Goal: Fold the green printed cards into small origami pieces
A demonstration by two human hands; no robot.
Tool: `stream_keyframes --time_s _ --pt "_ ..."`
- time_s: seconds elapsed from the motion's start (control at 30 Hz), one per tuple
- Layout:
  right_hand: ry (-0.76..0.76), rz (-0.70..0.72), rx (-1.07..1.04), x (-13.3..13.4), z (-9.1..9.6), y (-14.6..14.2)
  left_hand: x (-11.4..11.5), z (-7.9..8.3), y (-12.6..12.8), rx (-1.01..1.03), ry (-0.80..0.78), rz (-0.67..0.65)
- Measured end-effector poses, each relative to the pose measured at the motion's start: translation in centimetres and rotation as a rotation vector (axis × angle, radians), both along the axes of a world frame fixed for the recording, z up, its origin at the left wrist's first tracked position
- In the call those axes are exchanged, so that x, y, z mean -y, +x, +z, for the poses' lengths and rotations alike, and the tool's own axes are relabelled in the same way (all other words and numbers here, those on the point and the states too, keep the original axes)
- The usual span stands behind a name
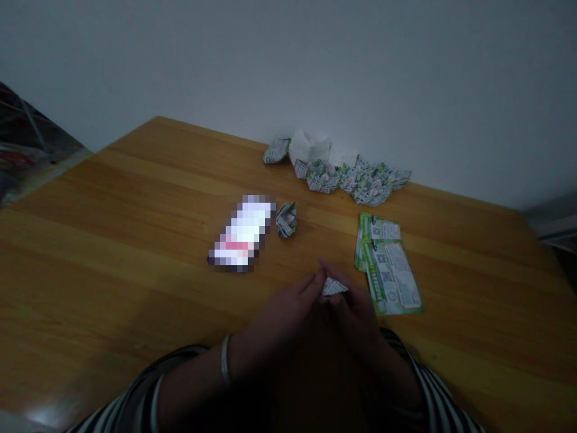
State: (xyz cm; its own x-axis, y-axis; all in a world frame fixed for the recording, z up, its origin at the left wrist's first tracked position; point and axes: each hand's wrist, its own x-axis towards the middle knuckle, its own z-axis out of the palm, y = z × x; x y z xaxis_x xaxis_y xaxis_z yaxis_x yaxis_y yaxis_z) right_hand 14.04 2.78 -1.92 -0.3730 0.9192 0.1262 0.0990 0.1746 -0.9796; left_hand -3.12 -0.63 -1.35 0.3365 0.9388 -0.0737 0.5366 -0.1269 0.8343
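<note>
Between my two hands, just above the table's near side, is a small folded piece of printed paper [334,287]. My left hand [288,307] closes on its left side, fingers pressed together. My right hand [356,310] grips its right side, with the thumb along the lower edge. Part of the folded paper is hidden by the fingers. To the right of my right hand lie flat green-and-white printed leaflets [394,279], partly overlapping. Beyond my hands sits a small folded paper piece [286,220], apart from the others.
A lit phone [243,231], its screen blurred, lies left of the single folded piece. Several folded paper pieces [372,183] are clustered by the wall, with white paper [309,147] among them. The wooden table [135,198] meets the wall at the back.
</note>
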Motion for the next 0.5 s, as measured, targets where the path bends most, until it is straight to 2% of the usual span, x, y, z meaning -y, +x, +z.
stream_keyframes --time_s 0.1,0.27,0.37,0.5 --pt "0.031 0.059 0.06 0.0 -0.2 0.1 0.0 -0.1 -0.1 -0.05 0.018 0.014" --pt "-0.044 -0.038 0.101 -0.1 -0.4 0.0 -0.5 1.3 0.1 0.215 0.022 -0.079" --pt "-0.027 -0.023 0.11 -0.3 -0.6 0.1 -0.6 1.9 0.4 0.275 -0.009 -0.049" --pt "0.043 0.009 0.176 -0.3 -0.4 0.1 -0.6 1.9 0.4 0.275 -0.043 -0.02"
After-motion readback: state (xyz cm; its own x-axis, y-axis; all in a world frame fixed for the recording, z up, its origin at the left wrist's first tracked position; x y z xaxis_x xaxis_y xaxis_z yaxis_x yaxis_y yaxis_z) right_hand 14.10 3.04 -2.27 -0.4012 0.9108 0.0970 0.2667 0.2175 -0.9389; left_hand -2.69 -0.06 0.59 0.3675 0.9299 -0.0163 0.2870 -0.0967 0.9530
